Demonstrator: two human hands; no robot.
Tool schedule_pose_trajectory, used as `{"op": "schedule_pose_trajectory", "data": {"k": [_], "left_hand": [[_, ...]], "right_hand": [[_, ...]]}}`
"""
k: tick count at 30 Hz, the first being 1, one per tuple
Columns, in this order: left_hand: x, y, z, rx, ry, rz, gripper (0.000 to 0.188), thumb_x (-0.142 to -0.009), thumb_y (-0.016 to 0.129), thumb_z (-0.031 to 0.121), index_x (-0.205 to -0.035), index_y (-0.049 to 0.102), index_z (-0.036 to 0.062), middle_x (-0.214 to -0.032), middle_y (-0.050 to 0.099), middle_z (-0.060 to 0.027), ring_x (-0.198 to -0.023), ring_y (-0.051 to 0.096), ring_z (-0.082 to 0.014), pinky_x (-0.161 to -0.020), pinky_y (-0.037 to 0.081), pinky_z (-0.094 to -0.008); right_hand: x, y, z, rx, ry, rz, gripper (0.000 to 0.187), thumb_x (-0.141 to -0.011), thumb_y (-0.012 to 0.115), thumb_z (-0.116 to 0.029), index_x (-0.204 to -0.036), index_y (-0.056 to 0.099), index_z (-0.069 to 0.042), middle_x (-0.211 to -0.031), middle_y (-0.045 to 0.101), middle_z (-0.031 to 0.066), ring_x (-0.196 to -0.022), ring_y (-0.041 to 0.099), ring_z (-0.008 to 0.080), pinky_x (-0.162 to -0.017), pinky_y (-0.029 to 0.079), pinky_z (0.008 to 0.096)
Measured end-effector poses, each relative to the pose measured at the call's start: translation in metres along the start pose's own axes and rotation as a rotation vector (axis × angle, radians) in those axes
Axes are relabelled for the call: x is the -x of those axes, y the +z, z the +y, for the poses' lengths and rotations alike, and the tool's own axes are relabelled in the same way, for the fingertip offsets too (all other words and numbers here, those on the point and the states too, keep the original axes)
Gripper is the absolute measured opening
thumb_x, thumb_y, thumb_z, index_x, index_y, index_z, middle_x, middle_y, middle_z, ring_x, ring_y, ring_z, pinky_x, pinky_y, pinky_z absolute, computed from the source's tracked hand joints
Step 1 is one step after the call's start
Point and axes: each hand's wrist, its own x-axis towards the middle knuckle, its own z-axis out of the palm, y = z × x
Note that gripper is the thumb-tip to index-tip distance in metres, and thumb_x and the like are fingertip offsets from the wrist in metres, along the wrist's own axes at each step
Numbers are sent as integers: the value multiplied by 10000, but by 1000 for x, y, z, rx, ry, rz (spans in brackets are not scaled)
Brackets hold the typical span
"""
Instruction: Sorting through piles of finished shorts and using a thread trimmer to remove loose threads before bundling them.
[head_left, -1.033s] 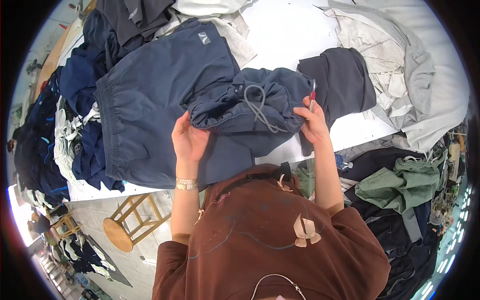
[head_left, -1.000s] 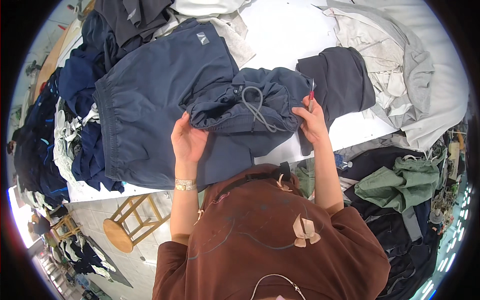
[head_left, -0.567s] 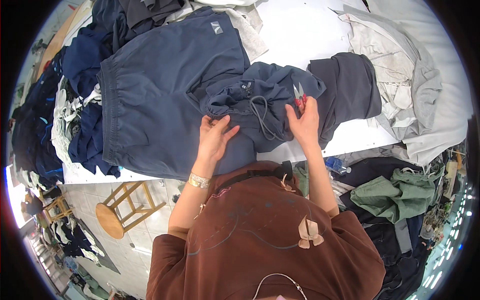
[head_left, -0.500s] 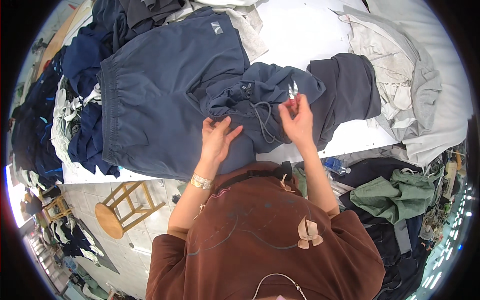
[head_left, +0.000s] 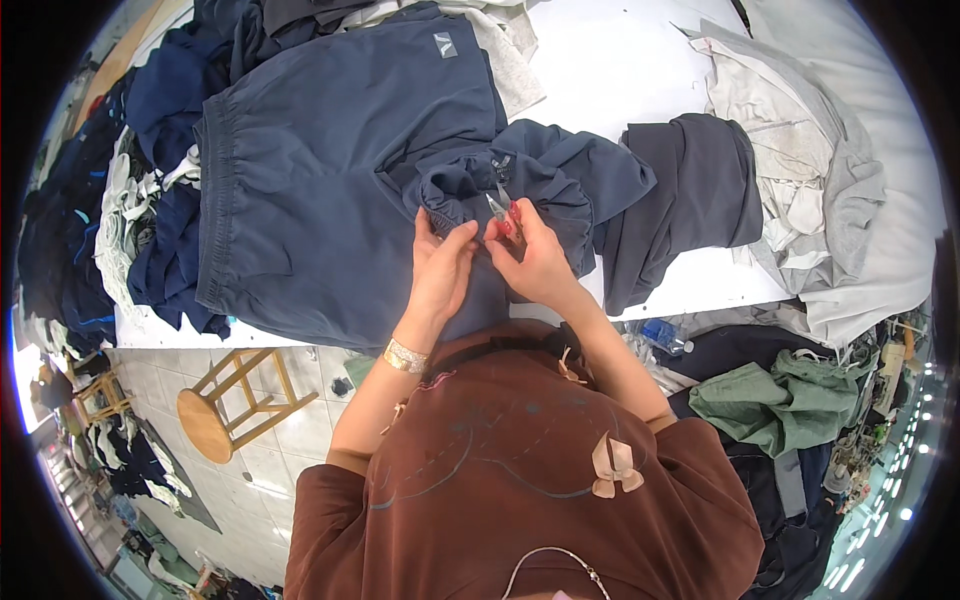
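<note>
Navy shorts (head_left: 300, 180) lie spread on the white table, their elastic waistband toward the left. On top of them is a bunched navy garment (head_left: 545, 180) with a gathered, rolled edge. My left hand (head_left: 443, 268) pinches that gathered edge between thumb and fingers. In my right hand (head_left: 540, 258) is a pair of small thread snips (head_left: 507, 215) with red handles and bright pointed blades. The blades point up and away from me, close beside the edge my left hand holds. Whether they touch a thread is too small to tell.
Folded dark trousers (head_left: 690, 190) lie right of my hands, with pale grey cloth (head_left: 790, 150) beyond. Navy and white garments (head_left: 180, 90) pile up at the left. A wooden stool (head_left: 210, 425) stands below left; green cloth (head_left: 780, 400) and a plastic bottle (head_left: 665, 335) are below right.
My right hand has brought the snips left and nearer to me, beside my left hand. My left hand has closed on the gathered edge. The grey drawstring loop no longer shows.
</note>
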Motion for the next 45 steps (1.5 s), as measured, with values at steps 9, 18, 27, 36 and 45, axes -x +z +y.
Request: {"op": "schedule_pose_trajectory", "data": {"k": [9,18,27,36,45], "left_hand": [[5,5,7,167,-77,-77,765,-843,457,-32,-1469,29,69,-1125,515,-122,-954,546,-184,-849,444,-340],[4,8,4,41,13,-164,717,-865,418,-37,-1470,57,99,-1299,432,-100,-1013,533,-171,-847,460,-322],[5,9,6,-54,-4,-87,637,-872,547,20,-1388,176,73,-1147,490,-59,-884,558,-119,-730,478,-272],[3,7,8,26,-67,-92,591,-875,494,-12,-1378,201,90,-1158,483,-68,-942,543,-144,-804,468,-307],[5,7,9,-3,-48,-104,554,-887,481,-5,-1367,225,99,-1121,489,-51,-922,531,-124,-798,472,-311]], "right_hand": [[2,-9,-14,-71,-45,61,244,-800,634,-1,-938,433,-10,-858,579,54,-816,546,72,-730,453,213],[-3,-9,-21,-126,77,139,207,-832,624,-18,-945,450,-20,-810,554,0,-728,510,47,-671,425,196],[6,-23,-24,-88,68,188,268,-824,676,-139,-853,437,-24,-685,519,9,-601,451,56,-527,389,233],[21,-45,-16,463,-101,6,333,-823,672,-291,-735,453,-57,-547,484,81,-480,499,251,-456,378,304],[18,-44,-21,742,-247,-76,359,-786,684,-351,-701,466,-79,-595,546,61,-532,562,272,-455,396,336]]}}
